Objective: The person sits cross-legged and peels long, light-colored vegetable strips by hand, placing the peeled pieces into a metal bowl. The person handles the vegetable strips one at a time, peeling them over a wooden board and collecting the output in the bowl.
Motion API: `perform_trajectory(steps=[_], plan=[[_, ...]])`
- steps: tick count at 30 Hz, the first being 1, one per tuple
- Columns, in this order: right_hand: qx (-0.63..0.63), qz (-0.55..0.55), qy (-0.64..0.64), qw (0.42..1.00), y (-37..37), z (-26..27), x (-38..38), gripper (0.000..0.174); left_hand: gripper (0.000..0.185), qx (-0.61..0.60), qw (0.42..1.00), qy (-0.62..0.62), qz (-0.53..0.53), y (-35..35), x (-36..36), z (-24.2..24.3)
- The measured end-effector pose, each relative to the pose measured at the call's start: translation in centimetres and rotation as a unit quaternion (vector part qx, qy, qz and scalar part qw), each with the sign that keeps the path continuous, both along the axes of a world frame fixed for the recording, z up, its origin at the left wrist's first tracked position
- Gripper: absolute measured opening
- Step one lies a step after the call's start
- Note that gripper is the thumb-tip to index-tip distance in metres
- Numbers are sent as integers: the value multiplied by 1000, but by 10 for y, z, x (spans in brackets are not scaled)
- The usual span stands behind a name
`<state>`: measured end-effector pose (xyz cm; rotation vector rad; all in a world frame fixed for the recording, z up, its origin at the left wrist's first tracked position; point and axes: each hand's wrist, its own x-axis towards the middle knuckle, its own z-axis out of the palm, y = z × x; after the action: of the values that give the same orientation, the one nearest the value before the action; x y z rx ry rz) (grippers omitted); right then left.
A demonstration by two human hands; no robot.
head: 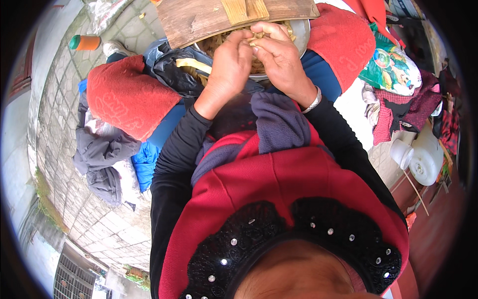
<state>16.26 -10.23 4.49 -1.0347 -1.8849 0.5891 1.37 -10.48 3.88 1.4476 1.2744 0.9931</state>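
Note:
My left hand [232, 61] and my right hand [282, 59] meet above a metal basin [301, 35]. Fingers of both pinch a small, pale yellowish-brown piece [257, 36], perhaps plant matter; its exact kind is unclear. Similar brownish strips partly fill the basin. Across the basin's far side lies a wooden board [198, 22], with a lighter wood block [244, 10] on it. Beside my left wrist, a black plastic bag [171, 74] holds more strips, with a pale curved piece [193, 65] across its opening.
Red towels [127, 99] cover both knees. An orange and green cylinder [86, 42] lies on the paving at left. Grey clothing [104, 149] lies lower left. At right are a green and white printed bag [392, 67], patterned cloth and a translucent plastic jug [427, 157].

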Motion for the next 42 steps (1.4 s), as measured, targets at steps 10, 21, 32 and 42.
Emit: perform_trajectory(steps=[10, 21, 32, 42], plan=[[-302, 57, 343, 888, 17, -9, 5, 17, 29, -221, 936, -262, -76, -23, -20, 17], [-274, 134, -80, 949, 36, 15, 30, 34, 39, 210, 942, 255, -64, -13, -24, 13], [-90, 195, -122, 969, 16, 10, 41, 31, 25, -185, 963, -113, -161, -15, -68, 9], [-24, 165, -292, 942, 18, 24, 14, 24, 12, 144, 952, 239, -126, -14, -37, 18]])
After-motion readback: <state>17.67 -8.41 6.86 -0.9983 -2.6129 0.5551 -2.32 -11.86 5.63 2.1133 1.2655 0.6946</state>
